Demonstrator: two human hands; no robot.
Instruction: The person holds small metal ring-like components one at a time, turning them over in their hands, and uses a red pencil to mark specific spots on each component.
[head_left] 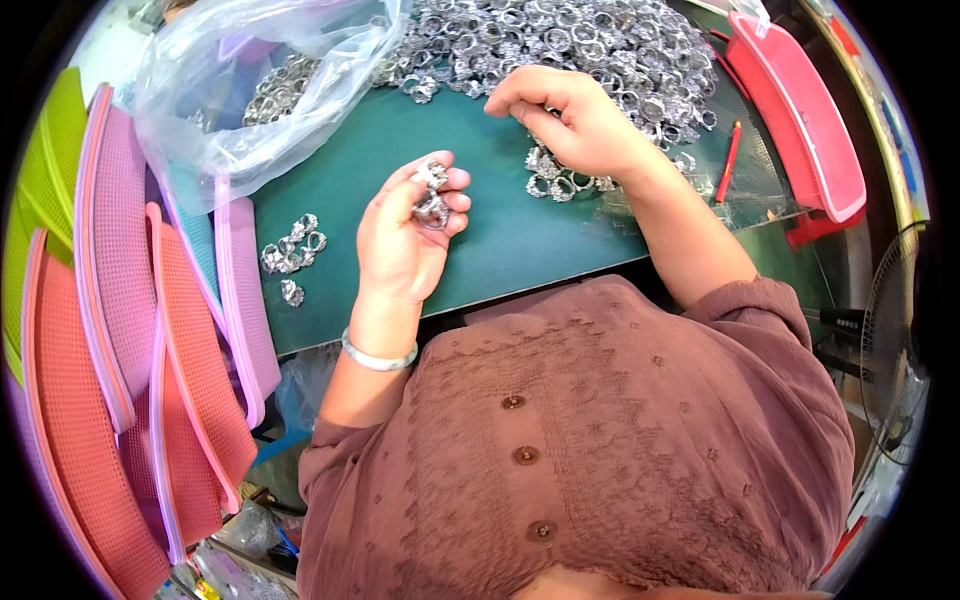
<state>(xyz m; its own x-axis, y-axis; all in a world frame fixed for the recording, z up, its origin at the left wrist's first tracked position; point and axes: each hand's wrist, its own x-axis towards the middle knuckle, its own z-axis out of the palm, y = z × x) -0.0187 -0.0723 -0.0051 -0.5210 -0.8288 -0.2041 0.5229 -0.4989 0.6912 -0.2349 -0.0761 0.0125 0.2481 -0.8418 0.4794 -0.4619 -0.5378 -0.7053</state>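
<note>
Silver-coloured metal rings (431,190) rest in my left hand (400,225), its thumb and curled fingers closed around them, palm turned up above the green tabletop (440,125). My right hand (575,120) hovers at the near edge of a big heap of similar rings (560,40). Its fingers are bent and the thumb stands apart from them; nothing shows between. Under that wrist lies a smaller cluster of rings (555,182), partly covered by the hand. Left of my left hand sits a small group of rings (290,245), with a single ring (292,292) just below it.
A clear plastic bag (270,150) with rings inside stands at the far left. Stacked purple, orange and green mesh baskets (120,270) crowd the left side. On the right are a red pen (728,160) and a pink basket (800,120); a fan guard (895,330) stands beyond.
</note>
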